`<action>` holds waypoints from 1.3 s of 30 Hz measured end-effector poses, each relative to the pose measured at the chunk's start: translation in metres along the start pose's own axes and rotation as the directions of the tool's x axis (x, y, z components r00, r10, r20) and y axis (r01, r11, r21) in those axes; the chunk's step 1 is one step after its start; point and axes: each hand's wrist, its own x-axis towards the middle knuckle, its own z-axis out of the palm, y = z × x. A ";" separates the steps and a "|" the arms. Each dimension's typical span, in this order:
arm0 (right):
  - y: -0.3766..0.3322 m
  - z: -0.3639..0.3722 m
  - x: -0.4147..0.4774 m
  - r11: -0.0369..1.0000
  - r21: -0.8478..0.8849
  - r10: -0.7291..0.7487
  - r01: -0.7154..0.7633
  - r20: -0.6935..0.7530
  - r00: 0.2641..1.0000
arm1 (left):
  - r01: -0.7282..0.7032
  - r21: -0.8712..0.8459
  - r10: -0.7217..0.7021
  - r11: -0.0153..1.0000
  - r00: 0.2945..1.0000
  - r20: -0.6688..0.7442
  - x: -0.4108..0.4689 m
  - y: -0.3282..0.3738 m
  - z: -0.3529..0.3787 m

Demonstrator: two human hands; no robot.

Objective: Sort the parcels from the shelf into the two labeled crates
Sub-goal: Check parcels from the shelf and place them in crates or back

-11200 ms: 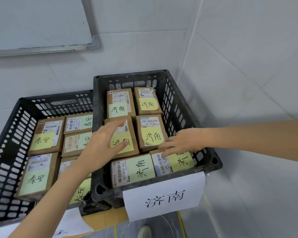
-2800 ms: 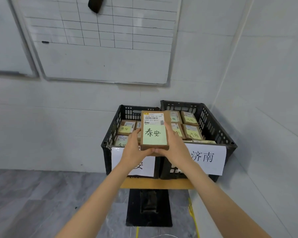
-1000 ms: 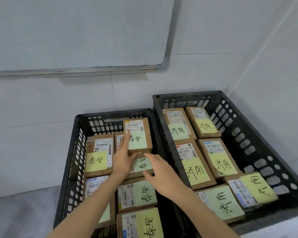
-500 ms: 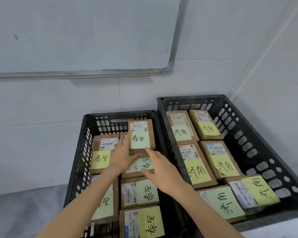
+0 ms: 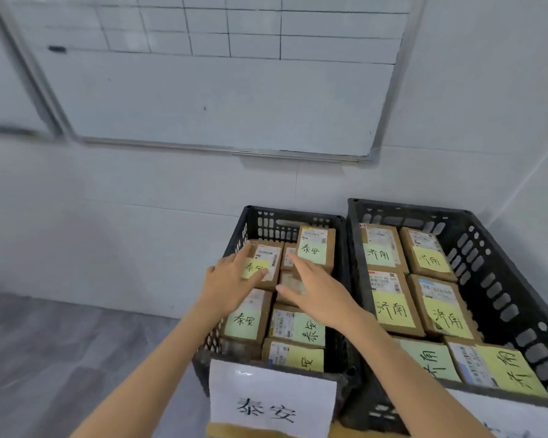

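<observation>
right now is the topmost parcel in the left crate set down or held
Set down. The parcel lies flat atop another in the left crate; neither the left hand nor the right hand curls round it.

My left hand (image 5: 231,284) palm down, fingers straight, my right hand (image 5: 321,297) just beside it, palm down, fingers extended, neither gripping

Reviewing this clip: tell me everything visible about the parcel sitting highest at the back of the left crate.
The top parcel is a small, closed brown cardboard box lying flat on other parcels at the back right of the left crate. A white barcode label covers its far end; a pale green note handwritten 泰安 sits nearer. The right hand, fingers straight, reaches its near left edge; contact is unclear.
</observation>
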 end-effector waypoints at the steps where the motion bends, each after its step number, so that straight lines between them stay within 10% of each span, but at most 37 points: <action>1: -0.010 0.000 -0.008 0.999 0.005 -0.038 0.038 0.017 0.999 | 0.018 0.025 -0.017 1.000 1.000 -0.023 -0.020 -0.004 -0.011; 13: -0.181 0.054 -0.106 0.842 0.193 -0.534 0.504 0.173 0.827 | 0.494 0.065 -0.441 0.867 0.821 -0.363 -0.322 -0.059 -0.126; 25: -0.404 0.149 -0.248 0.424 0.421 -0.899 0.802 0.302 0.317 | 0.855 -0.128 -0.710 0.503 0.324 -0.625 -0.631 -0.057 -0.219; 39: -0.610 0.276 -0.514 0.098 0.637 -0.919 0.765 0.353 -0.177 | 0.896 -0.437 -0.725 0.083 -0.247 -0.643 -0.977 -0.029 -0.243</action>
